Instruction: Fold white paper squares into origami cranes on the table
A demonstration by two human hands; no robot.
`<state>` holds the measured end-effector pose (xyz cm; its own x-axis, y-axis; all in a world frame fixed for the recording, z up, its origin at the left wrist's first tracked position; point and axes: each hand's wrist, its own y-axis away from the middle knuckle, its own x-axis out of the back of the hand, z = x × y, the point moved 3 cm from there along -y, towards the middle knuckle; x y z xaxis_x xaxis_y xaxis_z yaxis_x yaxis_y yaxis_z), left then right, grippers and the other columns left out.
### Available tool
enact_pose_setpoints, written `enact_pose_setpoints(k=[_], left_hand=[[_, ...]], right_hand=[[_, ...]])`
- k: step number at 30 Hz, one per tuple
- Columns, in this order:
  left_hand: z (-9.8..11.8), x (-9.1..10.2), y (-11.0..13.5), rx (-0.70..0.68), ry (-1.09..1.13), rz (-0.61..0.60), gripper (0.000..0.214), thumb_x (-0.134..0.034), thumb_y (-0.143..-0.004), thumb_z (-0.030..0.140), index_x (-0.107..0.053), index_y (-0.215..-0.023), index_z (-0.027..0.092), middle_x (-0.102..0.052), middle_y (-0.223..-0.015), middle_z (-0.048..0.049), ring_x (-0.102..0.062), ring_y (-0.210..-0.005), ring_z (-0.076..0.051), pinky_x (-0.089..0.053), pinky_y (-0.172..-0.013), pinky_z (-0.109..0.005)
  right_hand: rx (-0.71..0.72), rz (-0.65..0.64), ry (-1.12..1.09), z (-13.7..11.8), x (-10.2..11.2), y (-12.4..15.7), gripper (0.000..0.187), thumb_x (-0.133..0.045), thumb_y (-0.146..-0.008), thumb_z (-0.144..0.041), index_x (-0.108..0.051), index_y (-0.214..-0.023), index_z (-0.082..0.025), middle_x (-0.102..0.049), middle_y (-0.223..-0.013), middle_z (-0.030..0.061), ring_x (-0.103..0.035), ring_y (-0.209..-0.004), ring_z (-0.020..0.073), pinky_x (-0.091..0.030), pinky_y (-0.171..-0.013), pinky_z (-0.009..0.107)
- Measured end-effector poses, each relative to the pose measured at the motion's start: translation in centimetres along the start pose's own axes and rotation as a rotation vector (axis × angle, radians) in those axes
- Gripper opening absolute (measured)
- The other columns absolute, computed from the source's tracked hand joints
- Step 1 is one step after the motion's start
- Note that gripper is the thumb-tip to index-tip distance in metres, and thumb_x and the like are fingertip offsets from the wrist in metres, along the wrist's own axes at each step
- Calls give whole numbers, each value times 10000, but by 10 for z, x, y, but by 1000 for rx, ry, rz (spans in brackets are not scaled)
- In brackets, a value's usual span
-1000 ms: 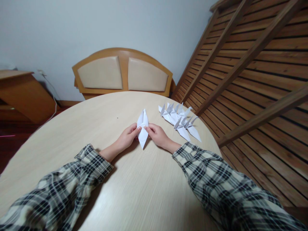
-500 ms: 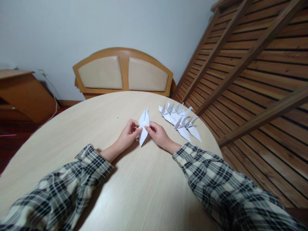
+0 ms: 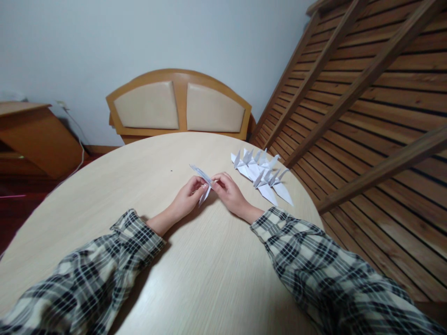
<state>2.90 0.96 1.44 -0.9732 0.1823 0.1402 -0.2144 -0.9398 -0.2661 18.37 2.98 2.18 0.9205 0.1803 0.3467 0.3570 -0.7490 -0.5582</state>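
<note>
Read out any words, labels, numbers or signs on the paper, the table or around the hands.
None: no word, label, number or sign shows anywhere. The folded white paper pinched between the left hand and the right hand is blank, as are the finished paper cranes, the table and the chair back.

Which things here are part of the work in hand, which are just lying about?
In hand: paper, pinched between left hand and right hand.
Lying about: cranes, table, chair, slatted frame, cabinet.
</note>
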Motion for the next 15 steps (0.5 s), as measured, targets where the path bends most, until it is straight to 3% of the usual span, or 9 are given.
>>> enact_pose_setpoints(k=[5, 15], left_hand=[[0, 1, 1, 60, 85, 54, 264, -552, -885, 430, -536, -953, 176, -559, -920, -51, -526, -823, -183, -502, -614, -288], [-3, -1, 1, 68, 242, 33, 318, -652, -839, 387, -471, -1033, 211, -593, -1003, -42, -592, -947, -190, -556, -683, -293]], right_hand=[[71, 0, 47, -3, 1, -1, 227, -464, -984, -345, -664, -997, -237, -597, -999, 58, -542, -1029, 188, -421, -968, 389], [214, -21, 120, -3, -3, 3, 318, -468, -965, -182, -627, -1222, -280, -570, -1058, 65, -552, -1044, 189, -487, -951, 426]])
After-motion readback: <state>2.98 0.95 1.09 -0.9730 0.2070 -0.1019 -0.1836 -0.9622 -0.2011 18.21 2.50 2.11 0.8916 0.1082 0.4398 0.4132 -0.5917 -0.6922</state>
